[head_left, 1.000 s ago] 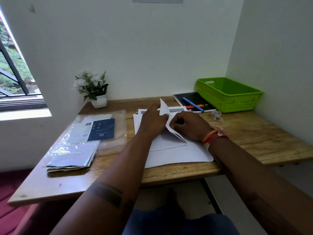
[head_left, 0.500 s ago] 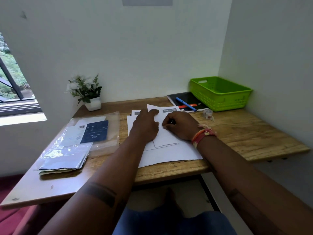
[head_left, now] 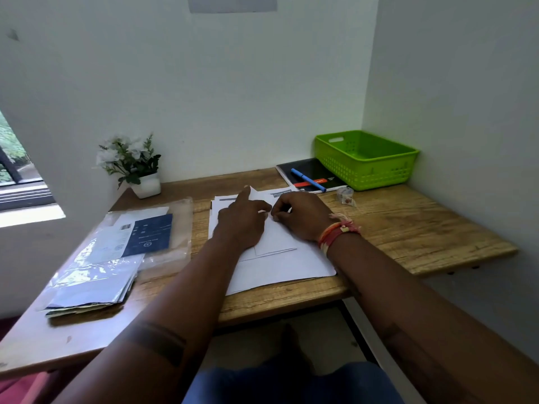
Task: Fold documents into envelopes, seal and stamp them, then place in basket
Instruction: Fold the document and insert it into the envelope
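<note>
- Plainly, the main risk is a crooked crease: the folded document [head_left: 275, 237] lies on a loose stack of white sheets [head_left: 280, 266], and if the top piece slides on the paper below while it is pressed, the edges will not line up and it may not fit an envelope.
- Another likely slip: the sheet beneath could get caught into the fold, since the hands work right on top of the stack.
- The stack's near edge sits close to the front edge of the wooden desk [head_left: 408, 228], so a hard push toward the body could shove sheets off.
- The left hand [head_left: 242, 220] lies palm-down on the document, forefinger stretched out straight toward the far edge, the other fingers loosely bent against the paper.
- The right hand [head_left: 300, 215] rests just beside it, fingers curled and tips pressed or pinching at the fold; I cannot tell which.
- Both forearms reach in from below, converging at the middle of the desk.
- The envelopes in plastic sleeves [head_left: 96, 269] lie well to the left; the green basket [head_left: 364, 170] stands in the far right corner.
</note>
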`<state>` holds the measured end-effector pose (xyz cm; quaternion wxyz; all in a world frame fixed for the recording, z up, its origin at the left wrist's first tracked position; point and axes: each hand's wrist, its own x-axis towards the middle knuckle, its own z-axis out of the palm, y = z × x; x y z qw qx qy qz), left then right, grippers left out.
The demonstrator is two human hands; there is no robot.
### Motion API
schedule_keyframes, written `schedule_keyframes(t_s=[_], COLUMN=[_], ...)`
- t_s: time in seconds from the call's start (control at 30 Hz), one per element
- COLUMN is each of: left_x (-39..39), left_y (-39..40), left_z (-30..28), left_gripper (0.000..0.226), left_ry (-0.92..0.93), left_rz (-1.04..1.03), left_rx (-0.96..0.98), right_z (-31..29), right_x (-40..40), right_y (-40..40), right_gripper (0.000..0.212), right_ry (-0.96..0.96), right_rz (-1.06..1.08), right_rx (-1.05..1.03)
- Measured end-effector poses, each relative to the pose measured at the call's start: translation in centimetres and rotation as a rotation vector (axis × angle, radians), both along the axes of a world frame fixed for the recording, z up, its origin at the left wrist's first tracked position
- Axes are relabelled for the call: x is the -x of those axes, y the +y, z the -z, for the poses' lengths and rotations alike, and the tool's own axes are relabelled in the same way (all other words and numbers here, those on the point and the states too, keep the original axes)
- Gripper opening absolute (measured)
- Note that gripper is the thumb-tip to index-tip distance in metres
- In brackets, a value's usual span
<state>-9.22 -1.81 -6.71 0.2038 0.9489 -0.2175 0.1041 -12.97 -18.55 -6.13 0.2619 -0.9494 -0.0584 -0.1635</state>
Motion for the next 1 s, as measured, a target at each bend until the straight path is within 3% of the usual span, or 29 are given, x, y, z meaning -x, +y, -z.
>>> schedule_keyframes(t_s=[0.17, 0.3, 0.6, 1.0], left_x=[0.2, 0.0, -0.3, -0.7], left_y=[0.1, -0.1, -0.1, -0.3], left_z=[-0.1, 0.2, 0.2, 0.5], left_gripper=[0.030, 0.031, 0.036, 0.039], left_ry=[0.002, -0.053, 0.016, 0.023], left_rz=[0.029, 0.051, 0.054, 0.034], left_rx=[-0.010, -0.063, -0.067, -0.066], right_z=[0.0, -0.4, -2.6, -3.5], right_x=[0.0, -0.2, -1.8, 0.3], right_y=[0.0, 0.1, 1.3, 0.6], right_gripper=[0.002, 0.014, 0.049, 0.043], right_ry=[0.001, 0.044, 0.285, 0.311], right_rz=[0.044, 0.144, 0.189, 0.129], right_rx=[-0.080, -0.132, 0.205, 0.252])
